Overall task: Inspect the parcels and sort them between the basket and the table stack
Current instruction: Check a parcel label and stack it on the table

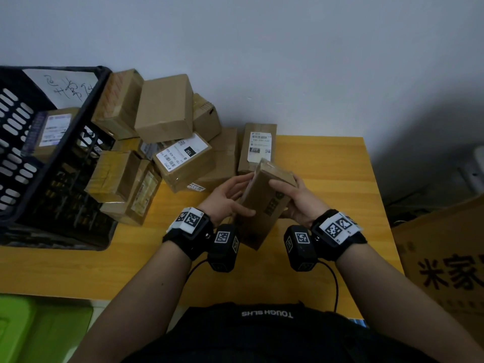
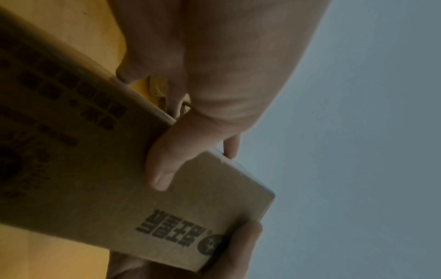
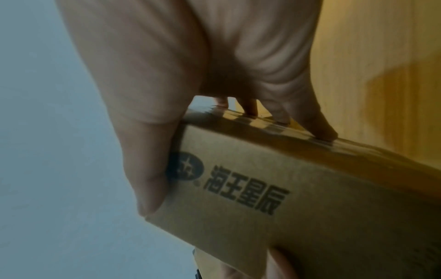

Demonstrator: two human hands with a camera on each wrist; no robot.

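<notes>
A flat brown cardboard parcel (image 1: pixel 264 203) with dark printed characters is held tilted above the yellow table (image 1: pixel 327 205). My left hand (image 1: pixel 227 197) grips its left edge, thumb across the printed face (image 2: pixel 162 166). My right hand (image 1: pixel 293 197) grips the right edge, thumb on the face (image 3: pixel 148 169) and fingers on the taped side. The same parcel (image 2: pixel 119 188) (image 3: pixel 310 198) fills both wrist views. A black slotted basket (image 1: pixel 52 163) stands at the left with a labelled parcel (image 1: pixel 52 132) inside. A heap of brown parcels (image 1: pixel 165 108) lies beside it.
A labelled box (image 1: pixel 258 145) stands behind the held parcel, against the grey wall. A large printed carton (image 1: pixel 450 271) sits off the table's right edge. A green object (image 1: pixel 31 328) lies below the table's near left edge.
</notes>
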